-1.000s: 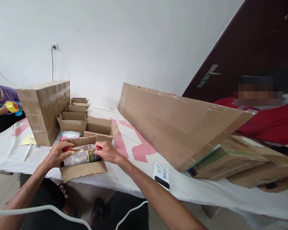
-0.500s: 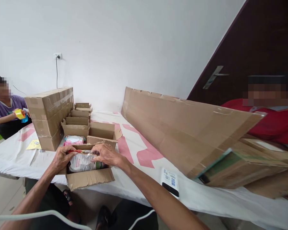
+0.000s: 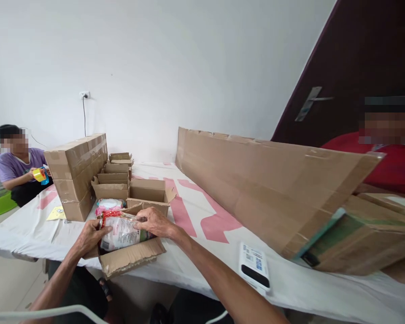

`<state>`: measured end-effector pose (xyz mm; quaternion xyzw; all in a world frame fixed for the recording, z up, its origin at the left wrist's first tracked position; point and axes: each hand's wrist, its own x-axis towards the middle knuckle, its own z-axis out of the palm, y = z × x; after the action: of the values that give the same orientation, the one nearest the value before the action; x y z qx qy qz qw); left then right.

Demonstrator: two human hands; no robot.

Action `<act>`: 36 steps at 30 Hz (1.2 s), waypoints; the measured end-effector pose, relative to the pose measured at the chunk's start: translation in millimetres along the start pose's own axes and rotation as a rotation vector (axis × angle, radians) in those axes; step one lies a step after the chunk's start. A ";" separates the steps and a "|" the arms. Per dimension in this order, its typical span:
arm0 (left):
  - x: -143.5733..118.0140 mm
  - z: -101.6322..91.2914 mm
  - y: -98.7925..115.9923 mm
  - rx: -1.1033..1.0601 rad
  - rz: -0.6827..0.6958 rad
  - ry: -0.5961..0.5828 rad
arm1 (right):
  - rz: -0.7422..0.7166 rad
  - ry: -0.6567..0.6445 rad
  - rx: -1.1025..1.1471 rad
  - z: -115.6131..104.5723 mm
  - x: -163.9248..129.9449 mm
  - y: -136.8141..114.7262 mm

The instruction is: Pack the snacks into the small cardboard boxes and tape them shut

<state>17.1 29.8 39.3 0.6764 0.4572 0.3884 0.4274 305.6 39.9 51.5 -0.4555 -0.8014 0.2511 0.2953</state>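
Observation:
A clear plastic packet with a printed white panel and a red edge [image 3: 123, 233] sits tilted in the mouth of a small open carton [image 3: 131, 261] at the table's near edge. My left hand [image 3: 92, 236] pinches the packet's left end, thumb on top. At its upper right, the fingers of my right hand [image 3: 156, 223] are closed on the plastic. The carton's front flap hangs outward, and its inside is mostly hidden by the packet. Just behind it lies a pink and white soft pack [image 3: 110, 205].
Open cartons [image 3: 146, 192] stand behind, beside stacked taped boxes [image 3: 73, 180]. A long cardboard sheet [image 3: 256, 189] leans along the right. A white device with a black end [image 3: 254, 265] lies at the near edge. One person [image 3: 20, 168] holds yellow tape at left; another [image 3: 367, 157] is at right.
The packet sits a little higher in the carton, with more of its red edge showing. Both hands keep hold of it. The whole view has shifted slightly left.

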 end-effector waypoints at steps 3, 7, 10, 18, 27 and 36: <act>1.9 7.5 -3.6 -0.104 -0.062 0.012 | 0.017 -0.062 -0.061 -4.5 -0.4 -7.1; -0.1 7.2 -6.3 -0.173 0.020 0.045 | 0.030 -0.059 -0.111 -2.7 -2.1 -16.0; -4.3 4.2 -7.9 -0.162 0.028 0.020 | 0.055 -0.023 -0.114 0.2 -3.5 -19.2; -3.6 14.4 8.4 -0.352 0.008 0.074 | 0.078 -0.075 -0.155 3.1 -7.8 -22.6; -4.2 18.8 -8.2 -0.487 -0.013 0.166 | 0.119 -0.069 -0.081 -4.4 -11.7 -14.4; -8.5 19.9 -3.0 -0.496 -0.074 0.175 | 0.096 -0.147 -0.105 -16.6 -14.8 -31.4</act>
<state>32.2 18.0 28.7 0.4974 0.4076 0.5298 0.5529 305.0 14.7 80.6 -0.4885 -0.8102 0.2553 0.1992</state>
